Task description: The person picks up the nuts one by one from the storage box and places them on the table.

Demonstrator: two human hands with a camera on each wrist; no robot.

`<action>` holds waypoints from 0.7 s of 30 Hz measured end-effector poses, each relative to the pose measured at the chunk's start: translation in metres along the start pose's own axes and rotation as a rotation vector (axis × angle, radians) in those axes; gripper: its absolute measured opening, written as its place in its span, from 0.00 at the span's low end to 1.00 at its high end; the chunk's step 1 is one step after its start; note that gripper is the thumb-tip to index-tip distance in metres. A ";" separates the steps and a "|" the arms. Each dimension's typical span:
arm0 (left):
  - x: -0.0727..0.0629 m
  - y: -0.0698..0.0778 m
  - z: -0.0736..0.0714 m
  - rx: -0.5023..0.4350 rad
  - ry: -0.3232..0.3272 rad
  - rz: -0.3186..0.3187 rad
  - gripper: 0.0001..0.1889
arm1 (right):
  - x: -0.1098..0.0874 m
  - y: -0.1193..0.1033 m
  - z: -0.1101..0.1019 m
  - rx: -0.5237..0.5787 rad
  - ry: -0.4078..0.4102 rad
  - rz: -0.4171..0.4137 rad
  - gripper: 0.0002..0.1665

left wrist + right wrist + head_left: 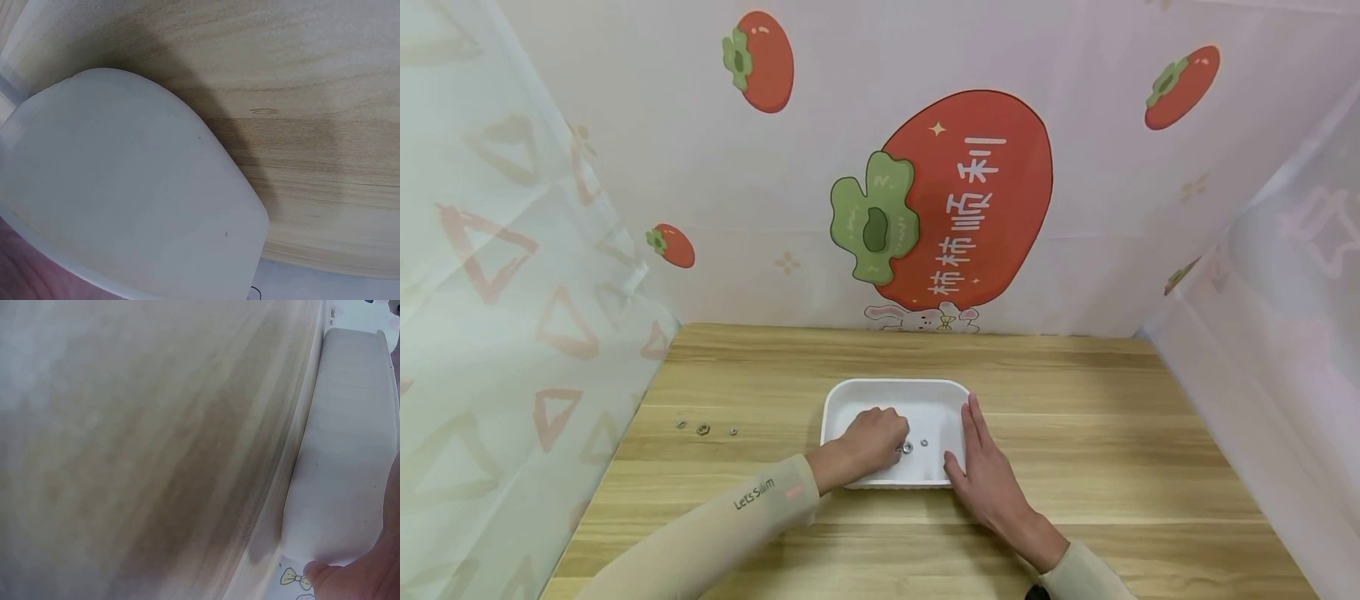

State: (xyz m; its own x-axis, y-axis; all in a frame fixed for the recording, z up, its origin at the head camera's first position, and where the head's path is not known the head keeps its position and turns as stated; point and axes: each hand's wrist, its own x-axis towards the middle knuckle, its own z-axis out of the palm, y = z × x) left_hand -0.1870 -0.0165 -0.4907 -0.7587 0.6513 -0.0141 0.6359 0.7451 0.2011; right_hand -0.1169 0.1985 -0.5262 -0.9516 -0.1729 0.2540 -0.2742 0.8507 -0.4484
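A white tray (936,400) sits on the wooden table, holding a larger metal nut (907,447) and a smaller nut (924,443). My left hand (874,442) reaches into the tray with curled fingers, close beside the larger nut. Whether its fingertips pinch something is hidden under the hand. My right hand (988,479) rests at the tray's right front corner, its fingers straight along the right side and the thumb over the rim. In the left wrist view only the inside of the tray (125,169) shows. The right wrist view shows the tray's outer wall (340,444).
Left of the tray, three small metal pieces lie on the wooden table (760,367): a ring-like piece (681,424), a darker nut (703,429) and a small nut (733,432). A printed cloth backdrop (1097,208) stands behind the table and along both sides.
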 end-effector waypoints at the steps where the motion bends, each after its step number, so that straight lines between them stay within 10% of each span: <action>1: 0.000 0.000 0.000 0.001 0.001 0.001 0.14 | 0.000 0.000 0.000 -0.001 0.000 0.000 0.48; 21: -0.005 -0.008 -0.008 -0.142 0.029 -0.037 0.14 | 0.000 0.000 0.000 0.006 0.004 0.005 0.48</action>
State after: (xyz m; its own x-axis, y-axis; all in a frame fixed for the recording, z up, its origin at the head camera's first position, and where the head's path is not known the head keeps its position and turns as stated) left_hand -0.1891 -0.0268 -0.4840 -0.7861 0.6181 0.0035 0.5828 0.7393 0.3374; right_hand -0.1167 0.1981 -0.5263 -0.9525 -0.1663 0.2550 -0.2699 0.8488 -0.4547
